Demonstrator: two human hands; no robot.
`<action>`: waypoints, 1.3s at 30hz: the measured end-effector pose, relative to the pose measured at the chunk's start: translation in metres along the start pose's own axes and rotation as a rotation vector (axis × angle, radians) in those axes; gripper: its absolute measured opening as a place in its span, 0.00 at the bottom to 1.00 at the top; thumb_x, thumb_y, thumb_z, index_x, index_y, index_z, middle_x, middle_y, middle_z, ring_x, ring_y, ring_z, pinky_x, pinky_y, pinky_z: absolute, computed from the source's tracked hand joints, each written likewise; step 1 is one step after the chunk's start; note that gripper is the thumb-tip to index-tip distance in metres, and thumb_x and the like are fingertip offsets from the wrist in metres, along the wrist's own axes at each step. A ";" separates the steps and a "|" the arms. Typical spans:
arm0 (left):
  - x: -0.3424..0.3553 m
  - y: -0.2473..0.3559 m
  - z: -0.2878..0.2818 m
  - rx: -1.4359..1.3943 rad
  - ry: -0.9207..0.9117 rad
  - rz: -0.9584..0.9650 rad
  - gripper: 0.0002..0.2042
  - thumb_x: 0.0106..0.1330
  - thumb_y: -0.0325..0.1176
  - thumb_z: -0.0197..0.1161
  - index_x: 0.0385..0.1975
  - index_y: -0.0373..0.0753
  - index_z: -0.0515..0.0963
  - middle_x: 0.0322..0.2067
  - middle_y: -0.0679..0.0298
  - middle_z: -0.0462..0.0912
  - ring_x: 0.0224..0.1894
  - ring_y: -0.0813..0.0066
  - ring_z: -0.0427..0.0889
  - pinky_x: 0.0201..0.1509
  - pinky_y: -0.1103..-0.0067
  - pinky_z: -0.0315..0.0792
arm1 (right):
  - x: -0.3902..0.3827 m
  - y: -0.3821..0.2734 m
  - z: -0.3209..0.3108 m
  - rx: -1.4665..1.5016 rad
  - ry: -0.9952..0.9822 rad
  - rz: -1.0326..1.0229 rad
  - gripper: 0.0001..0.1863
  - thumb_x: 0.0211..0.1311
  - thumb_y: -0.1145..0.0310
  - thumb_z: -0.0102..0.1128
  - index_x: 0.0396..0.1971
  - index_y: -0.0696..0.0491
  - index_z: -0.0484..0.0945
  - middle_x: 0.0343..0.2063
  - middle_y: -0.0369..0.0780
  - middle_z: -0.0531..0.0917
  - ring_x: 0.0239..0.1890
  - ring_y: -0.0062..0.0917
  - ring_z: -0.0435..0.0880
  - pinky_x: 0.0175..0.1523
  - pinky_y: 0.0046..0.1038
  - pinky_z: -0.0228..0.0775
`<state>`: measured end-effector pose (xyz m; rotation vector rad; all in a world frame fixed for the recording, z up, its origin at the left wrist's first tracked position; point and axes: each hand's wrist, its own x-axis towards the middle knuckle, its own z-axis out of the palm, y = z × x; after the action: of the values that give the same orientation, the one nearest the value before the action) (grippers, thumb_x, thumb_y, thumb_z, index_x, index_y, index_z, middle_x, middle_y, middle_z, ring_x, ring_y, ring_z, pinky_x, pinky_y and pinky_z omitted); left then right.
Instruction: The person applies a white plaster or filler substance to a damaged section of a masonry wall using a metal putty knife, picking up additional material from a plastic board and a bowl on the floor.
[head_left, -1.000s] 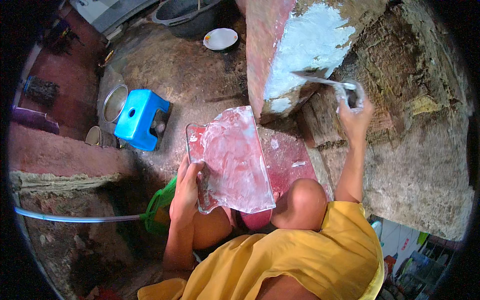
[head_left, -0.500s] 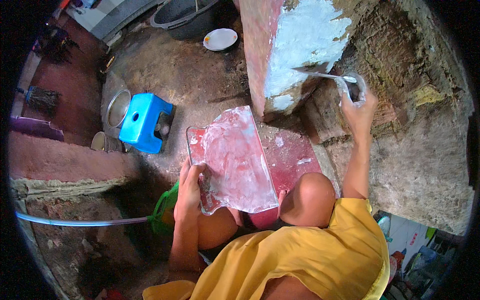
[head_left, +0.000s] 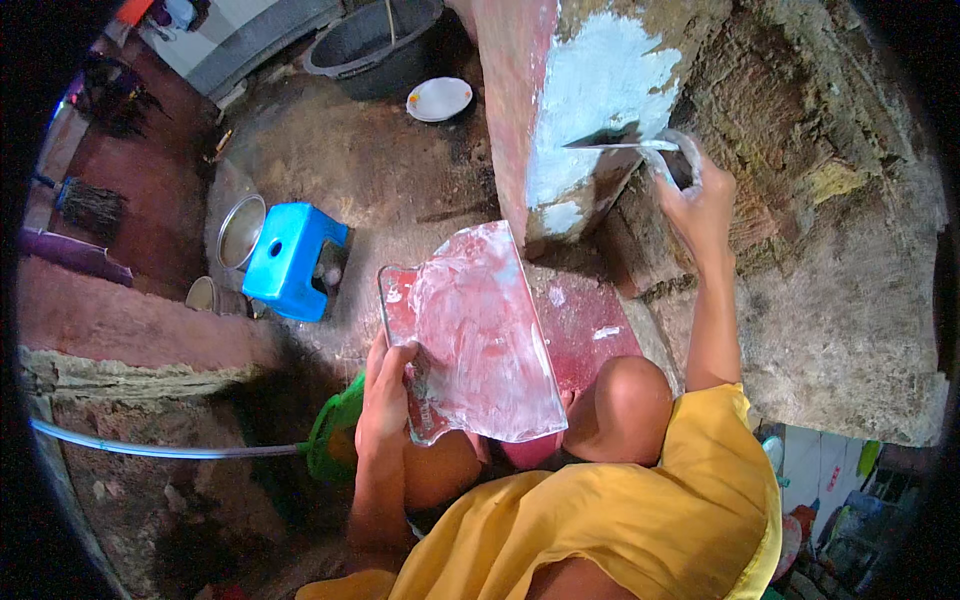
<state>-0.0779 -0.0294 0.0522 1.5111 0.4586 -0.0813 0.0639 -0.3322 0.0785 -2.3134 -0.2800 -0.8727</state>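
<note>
My left hand point(head_left: 384, 395) grips the left edge of a clear, pale-rimmed sheet point(head_left: 480, 340), with the thumb on top. White paste is smeared over most of the sheet, and the reddish floor shows through it. In my right hand point(head_left: 700, 205), paste-coated fingers pinch a thin, flat spreading blade point(head_left: 622, 146), seen nearly edge-on. The blade lies level against the lower part of a white-coated patch point(head_left: 600, 85) on a corner pillar. Whether its whole edge touches the surface, I cannot tell. Below the patch, bare brown wall shows.
A blue stool point(head_left: 285, 262) stands left of the sheet, beside a round metal pan point(head_left: 241, 232). Farther back are a white plate point(head_left: 440, 100) and a large black tub point(head_left: 375, 50). Rough, broken wall point(head_left: 790, 130) lies to the right. A green basket point(head_left: 335, 425) sits by my left forearm.
My right hand has moved slightly left and down, and the blade has turned more level across the white patch. My left hand keeps its hold on the sheet. The view has shifted a little.
</note>
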 end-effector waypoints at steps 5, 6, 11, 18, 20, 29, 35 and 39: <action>-0.002 0.001 0.002 -0.007 0.036 0.040 0.19 0.51 0.36 0.48 0.42 0.34 0.68 0.37 0.63 0.69 0.35 0.76 0.68 0.39 0.83 0.62 | -0.007 -0.004 -0.003 -0.070 -0.118 -0.017 0.15 0.43 0.67 0.59 0.34 0.52 0.73 0.21 0.46 0.77 0.24 0.38 0.77 0.27 0.29 0.68; -0.001 -0.001 0.001 0.005 0.028 0.024 0.19 0.50 0.36 0.48 0.42 0.34 0.68 0.36 0.63 0.70 0.35 0.77 0.68 0.39 0.83 0.62 | -0.009 -0.001 0.003 -0.088 -0.125 -0.036 0.15 0.43 0.68 0.59 0.34 0.53 0.73 0.19 0.45 0.76 0.21 0.33 0.75 0.25 0.27 0.66; -0.004 0.001 0.002 -0.034 0.004 0.036 0.19 0.50 0.36 0.48 0.43 0.36 0.68 0.33 0.66 0.71 0.33 0.79 0.67 0.36 0.84 0.62 | -0.006 0.000 0.016 -0.123 -0.153 0.002 0.15 0.44 0.67 0.58 0.35 0.53 0.73 0.19 0.48 0.76 0.19 0.36 0.75 0.24 0.28 0.65; -0.003 -0.005 -0.008 -0.048 -0.011 0.008 0.19 0.53 0.28 0.45 0.46 0.34 0.64 0.39 0.66 0.68 0.38 0.79 0.65 0.43 0.84 0.59 | 0.003 -0.028 -0.003 0.014 -0.050 0.068 0.14 0.44 0.66 0.58 0.34 0.52 0.73 0.21 0.47 0.76 0.21 0.39 0.75 0.24 0.29 0.65; -0.003 -0.003 -0.005 -0.013 -0.010 0.011 0.19 0.52 0.31 0.46 0.46 0.35 0.65 0.39 0.66 0.68 0.38 0.79 0.65 0.42 0.84 0.59 | -0.003 -0.015 -0.001 -0.027 -0.086 0.049 0.14 0.43 0.66 0.59 0.32 0.52 0.73 0.21 0.47 0.76 0.22 0.39 0.76 0.25 0.29 0.66; 0.002 -0.003 -0.002 0.030 -0.044 0.037 0.21 0.51 0.37 0.47 0.46 0.36 0.66 0.40 0.64 0.68 0.40 0.75 0.65 0.44 0.82 0.59 | 0.003 -0.011 0.009 -0.079 0.006 -0.013 0.13 0.44 0.67 0.58 0.33 0.53 0.74 0.22 0.48 0.76 0.24 0.38 0.77 0.27 0.28 0.67; 0.007 -0.009 -0.003 -0.060 -0.043 -0.008 0.19 0.52 0.36 0.48 0.44 0.36 0.68 0.38 0.67 0.68 0.35 0.82 0.64 0.36 0.87 0.58 | -0.007 -0.010 0.002 0.002 -0.019 0.100 0.14 0.43 0.68 0.57 0.33 0.54 0.74 0.24 0.47 0.77 0.26 0.38 0.78 0.29 0.27 0.67; 0.005 -0.001 0.001 -0.035 -0.053 0.009 0.18 0.53 0.36 0.48 0.44 0.37 0.67 0.37 0.68 0.68 0.33 0.83 0.63 0.34 0.88 0.57 | -0.008 -0.002 0.015 -0.036 0.014 0.067 0.13 0.43 0.75 0.56 0.34 0.57 0.74 0.18 0.39 0.77 0.19 0.12 0.68 0.26 0.18 0.63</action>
<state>-0.0741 -0.0289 0.0492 1.4728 0.4093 -0.1054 0.0647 -0.3214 0.0654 -2.3353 -0.1812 -0.8666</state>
